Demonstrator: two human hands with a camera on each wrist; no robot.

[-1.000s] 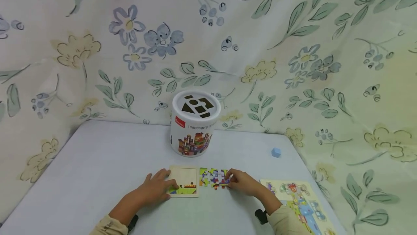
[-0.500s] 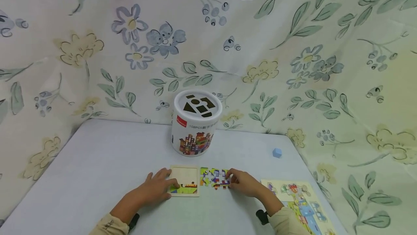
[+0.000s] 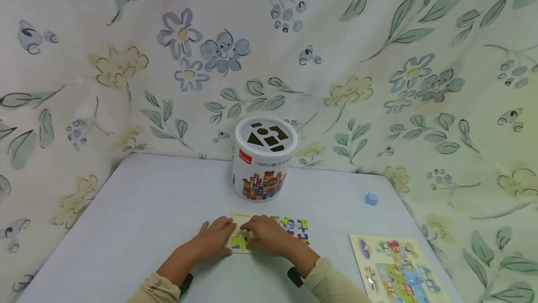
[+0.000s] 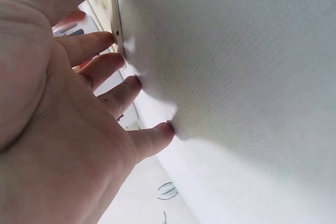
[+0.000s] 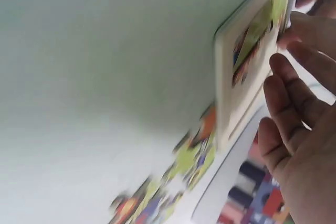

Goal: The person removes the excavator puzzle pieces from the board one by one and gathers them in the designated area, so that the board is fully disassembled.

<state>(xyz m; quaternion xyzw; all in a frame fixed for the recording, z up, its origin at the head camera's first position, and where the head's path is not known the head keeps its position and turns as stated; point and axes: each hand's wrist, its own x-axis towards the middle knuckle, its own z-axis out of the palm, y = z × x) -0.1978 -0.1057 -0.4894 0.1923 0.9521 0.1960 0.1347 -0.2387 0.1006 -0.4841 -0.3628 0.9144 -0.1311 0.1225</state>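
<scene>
A shallow wooden puzzle tray point(image 3: 237, 219) lies on the table, its bottom rows filled with jigsaw pieces and its upper part bare wood. At its left edge my left hand point(image 3: 213, 241) steadies it, fingers spread, several fingertips touching the tabletop in the left wrist view. My right hand point(image 3: 269, 236) is over the tray, thumb and forefinger brought together low over the laid pieces. A jigsaw piece seems pinched there, mostly hidden by the fingers. To the tray's right lie loose jigsaw pieces point(image 3: 302, 224), partly covered by the right hand; they show blurred in the right wrist view.
Behind the tray stands a white bucket point(image 3: 262, 179) with shaped holes in its lid. A small blue cube point(image 3: 371, 199) sits at the back right. Nearer on the right lies a picture puzzle board point(image 3: 397, 270). A flowered cloth point(image 3: 269, 69) hangs behind the table.
My right hand has moved left from the loose pieces to over the tray. The left hand stays at the tray's left edge. The head view has shifted slightly.
</scene>
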